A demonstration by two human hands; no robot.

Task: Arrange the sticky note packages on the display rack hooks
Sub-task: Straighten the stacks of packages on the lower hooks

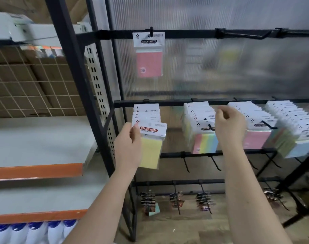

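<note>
Yellow pack (151, 147) gripped in our left hand (128, 147), our right hand (229, 127) loosely curled, grasping nothing, before the rack (167, 103).

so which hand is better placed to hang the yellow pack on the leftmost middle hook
Left. The left hand already holds the yellow sticky note package directly in front of the leftmost middle stack. The right hand is over by the rainbow stack.

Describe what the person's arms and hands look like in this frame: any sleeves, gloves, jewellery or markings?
Both forearms are bare up to the bottom edge of the frame; no sleeve shows. The left hand and right hand wear no gloves, and no ring, watch or bracelet is visible. The fingertips are motion-blurred, so nails cannot be judged.
</note>
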